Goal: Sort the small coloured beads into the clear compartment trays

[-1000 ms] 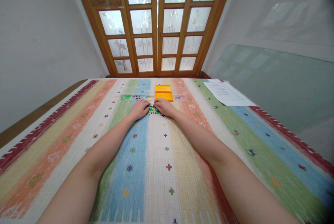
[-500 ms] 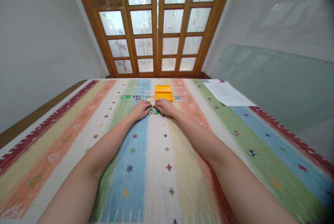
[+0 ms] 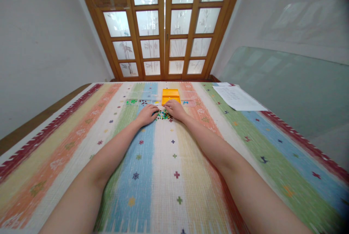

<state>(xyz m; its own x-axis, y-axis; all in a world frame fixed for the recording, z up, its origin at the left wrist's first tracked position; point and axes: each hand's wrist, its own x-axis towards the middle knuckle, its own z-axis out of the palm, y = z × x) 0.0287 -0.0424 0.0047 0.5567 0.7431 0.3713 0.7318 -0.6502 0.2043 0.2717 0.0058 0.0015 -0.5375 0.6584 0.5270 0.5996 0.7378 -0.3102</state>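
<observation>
A small heap of mixed green, blue, yellow and dark pieces (image 3: 164, 114) lies on the cloth between my hands; they are too small to name. My left hand (image 3: 148, 114) rests at the heap's left edge, its fingers curled together at the pieces. At the upper right of the heap is my right hand (image 3: 176, 110), with fingers bent and tips close together. Whatever either hand pinches is too small to see. Just behind the right hand stands an open orange box (image 3: 171, 92), its front part covered by that hand.
Clear plastic compartment trays flank the orange box. The left tray (image 3: 136, 97) holds green, dark and yellow pieces; the right tray (image 3: 192, 100) has blue ones. White paper sheets (image 3: 236, 97) lie at the right on the striped tablecloth (image 3: 163, 176). A glass-paned door (image 3: 165, 41) stands beyond.
My right hand has moved slightly up and to the right, toward the orange box, so more of the heap shows. My left hand stays nearly in place.
</observation>
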